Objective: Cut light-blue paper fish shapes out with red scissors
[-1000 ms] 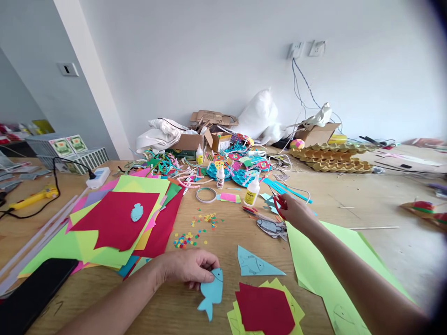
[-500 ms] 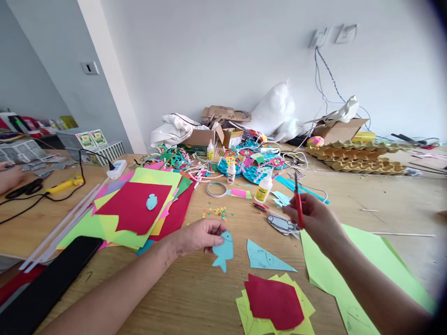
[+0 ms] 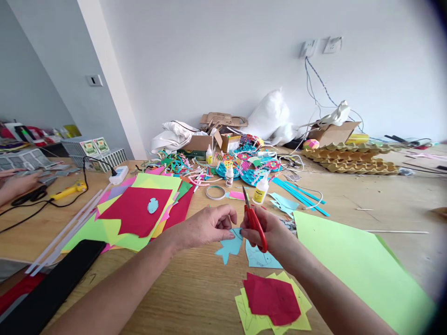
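Head view: left hand (image 3: pixel 208 226) holds blue fish (image 3: pixel 230 248), right hand (image 3: pixel 272 231) red scissors (image 3: pixel 253 221) (yellow bottle label (image 3: pixel 259 196) unreadable)

Bare forearms (image 3: pixel 129 277) slanting in from both sides, hands (image 3: pixel 209 225) close together, fingers (image 3: pixel 228 211) curled

Covered, cropped or too small to read

We lose part of the light-blue paper fish (image 3: pixel 228 248) behind the fingertips of the left hand (image 3: pixel 209 225) and the right hand (image 3: pixel 270 232), and cannot tell which of them pinch it. The right hand also hides one end of the light-blue paper piece with a drawn fish (image 3: pixel 260 257). Near left, the view's edge crops a long, flat black object (image 3: pixel 63 284); far left, it cuts off another person's arms (image 3: pixel 21 184). At the right edge, we see only a blurred brown shape (image 3: pixel 440 212).
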Demonstrator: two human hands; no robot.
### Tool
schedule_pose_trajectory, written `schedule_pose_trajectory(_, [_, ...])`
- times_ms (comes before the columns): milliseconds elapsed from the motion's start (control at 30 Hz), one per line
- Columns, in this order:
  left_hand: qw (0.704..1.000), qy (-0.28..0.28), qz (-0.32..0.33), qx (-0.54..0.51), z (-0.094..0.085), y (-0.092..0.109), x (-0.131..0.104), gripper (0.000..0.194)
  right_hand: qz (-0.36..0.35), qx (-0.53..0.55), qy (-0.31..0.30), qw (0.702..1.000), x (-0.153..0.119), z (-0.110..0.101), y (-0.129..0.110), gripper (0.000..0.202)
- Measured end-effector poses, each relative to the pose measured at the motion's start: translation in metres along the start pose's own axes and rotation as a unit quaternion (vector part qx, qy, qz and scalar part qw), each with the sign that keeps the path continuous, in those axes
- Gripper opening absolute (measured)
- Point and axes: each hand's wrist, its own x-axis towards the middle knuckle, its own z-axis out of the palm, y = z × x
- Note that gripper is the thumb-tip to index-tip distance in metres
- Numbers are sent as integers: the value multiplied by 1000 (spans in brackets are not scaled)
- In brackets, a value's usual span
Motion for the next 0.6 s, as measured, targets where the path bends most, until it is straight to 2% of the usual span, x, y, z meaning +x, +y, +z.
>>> schedule_pose_trajectory(67, [999,26,29,-15,0,1,1,16,-9,19,18,1000,-2,-2,4,21])
schedule_pose_trajectory(200, [984,132,78,-92,-1,-9,2,13,-29,89,87,992,-7,-4,10,23])
schedule_pose_trajectory(267, [969,187,78,-145,2,-18,4,12,-33,135,125,982,-9,-3,10,25])
schedule_pose_trajectory(333, [955,221,51,-192,10,-28,7,12,-39,176,161,970,-11,0,11,27])
schedule_pose_trajectory(367, [957,206,27,-201,16,-33,9,13,-42,193,176,964,-12,2,11,29])
schedule_pose_trajectory(467, [979,67,-35,-189,35,-44,12,25,-51,219,203,953,-12,9,14,32])
schedule_pose_trajectory(500, [978,46,-34,-203,41,-45,13,28,-52,224,207,951,-12,11,14,33])
schedule_pose_trajectory(600, [967,102,17,-234,52,-42,12,26,-46,233,205,949,-13,19,16,35])
